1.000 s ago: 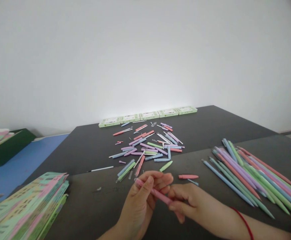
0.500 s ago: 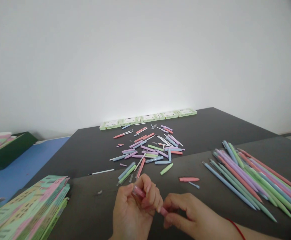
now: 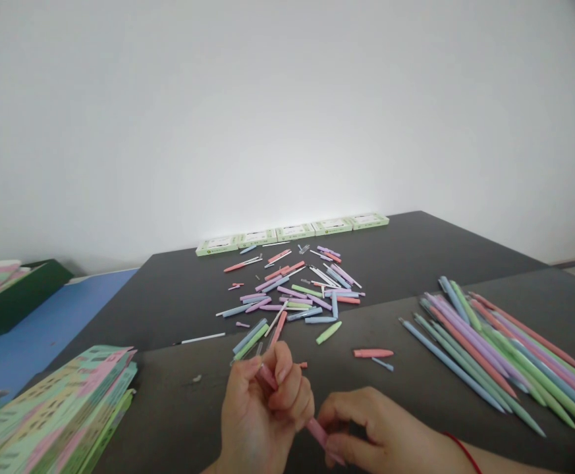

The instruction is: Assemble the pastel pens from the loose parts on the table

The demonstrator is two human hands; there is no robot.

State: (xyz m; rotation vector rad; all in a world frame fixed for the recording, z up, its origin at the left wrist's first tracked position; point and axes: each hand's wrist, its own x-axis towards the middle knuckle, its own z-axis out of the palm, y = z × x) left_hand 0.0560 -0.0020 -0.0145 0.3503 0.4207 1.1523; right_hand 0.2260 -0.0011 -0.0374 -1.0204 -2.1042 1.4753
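A pink pen [image 3: 317, 432] runs slantwise through my left hand [image 3: 268, 408], whose fingers are curled round its middle. One end shows above my left thumb and index finger; the other sticks out below the fist. There my right hand [image 3: 369, 424] pinches the lower end between thumb and fingers. Its middle is hidden by the left fingers. Just beyond the hands lie a red pen barrel [image 3: 373, 353], a small blue pen part [image 3: 383, 364] and a green barrel piece [image 3: 328, 332]. Part of a small red piece [image 3: 303, 365] shows beside the left knuckles.
Loose pen barrels [image 3: 294, 298] and white refills [image 3: 203, 338] are scattered over the dark table [image 3: 465, 253]. Long pastel pens [image 3: 494, 355] lie heaped at right. Printed cartons [image 3: 60, 408] are stacked front left, a green box [image 3: 25, 299] behind them. Flat boxes [image 3: 294, 232] line the back edge.
My left hand has shifted slightly left, away from the right one, and more of the pink pen shows between them. The small red piece has come into view beside the left hand.
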